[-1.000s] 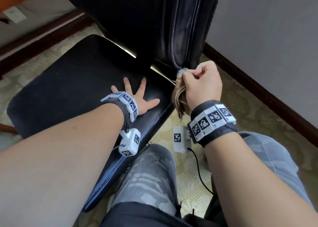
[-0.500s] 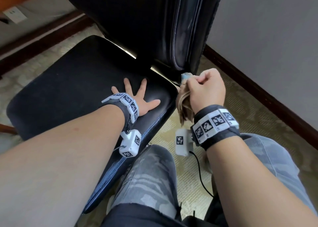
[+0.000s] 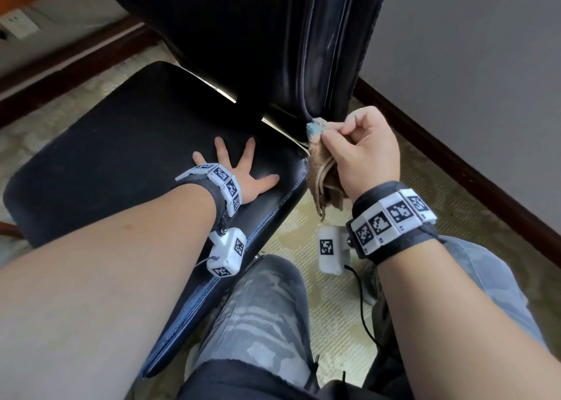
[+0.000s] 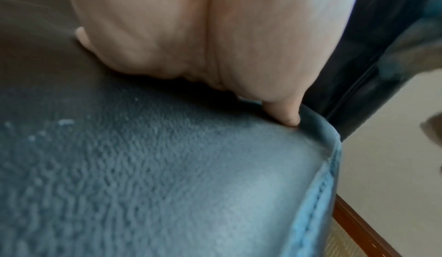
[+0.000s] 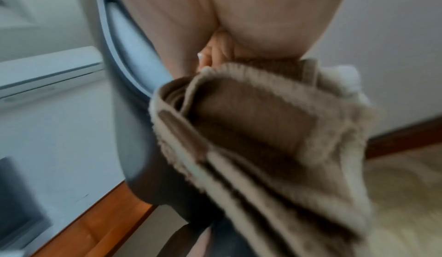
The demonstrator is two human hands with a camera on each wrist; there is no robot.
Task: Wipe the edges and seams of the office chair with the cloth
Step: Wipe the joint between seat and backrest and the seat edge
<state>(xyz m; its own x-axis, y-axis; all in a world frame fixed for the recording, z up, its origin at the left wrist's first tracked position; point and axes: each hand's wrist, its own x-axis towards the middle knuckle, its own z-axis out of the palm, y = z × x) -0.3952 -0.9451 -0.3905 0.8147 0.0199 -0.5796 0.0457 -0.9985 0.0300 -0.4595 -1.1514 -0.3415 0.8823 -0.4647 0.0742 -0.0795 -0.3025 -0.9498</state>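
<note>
Left hand: flat on the black chair seat, fingers spread.
Right hand: gripping a bunched tan cloth, its blue-tinged tip touching the bottom of the backrest seam.
Floor: pale patterned carpet, dark baseboard.

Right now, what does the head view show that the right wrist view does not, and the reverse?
Only the head view shows the left hand spread flat on the seat, and the cloth's blue tip at the backrest seam. Only the right wrist view shows the cloth's folded brown layers close up. Both show the right hand gripping the cloth.
</note>
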